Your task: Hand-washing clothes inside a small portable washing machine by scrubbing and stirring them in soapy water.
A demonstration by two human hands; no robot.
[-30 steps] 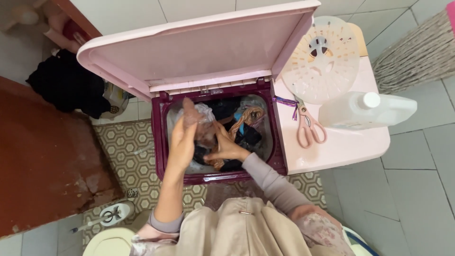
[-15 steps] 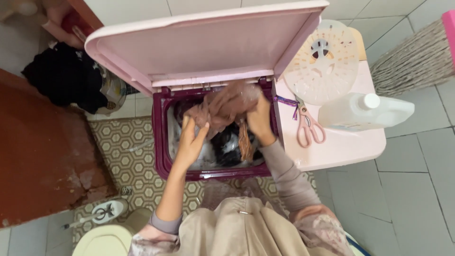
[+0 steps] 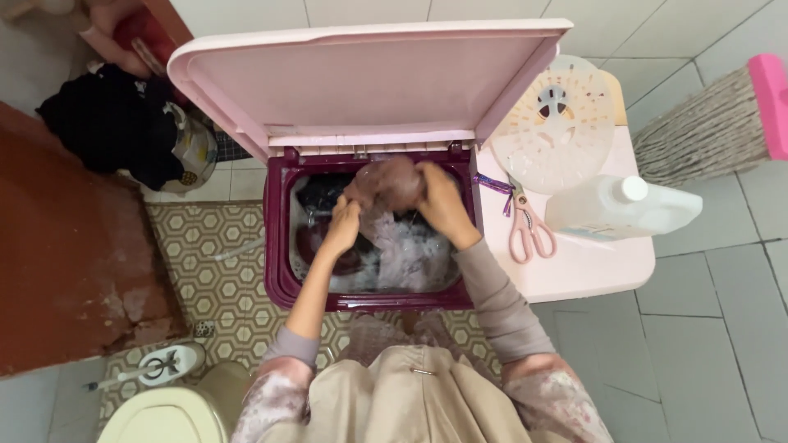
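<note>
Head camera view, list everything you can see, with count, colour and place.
Washing machine: one, maroon tub rim, centre.
Lid: one, pink, raised open behind the tub.
Wet cloth bundle: one, brownish pink, held over the tub.
Laundry in suds: several pieces, dark and pale, inside the tub.
Side cover: one, pink, right of the tub.
Perforated disc: one, cream, on the side cover.
Scissors: one pair, pink handles, on the side cover.
Jug: one, clear with white cap, lying on the side cover.
Broom: one, straw with pink part, upper right.
Dark clothes: one heap, black, upper left.
Toilet: one, cream, lower left.
Left hand: on the bundle.
Right hand: gripping the bundle.
</note>
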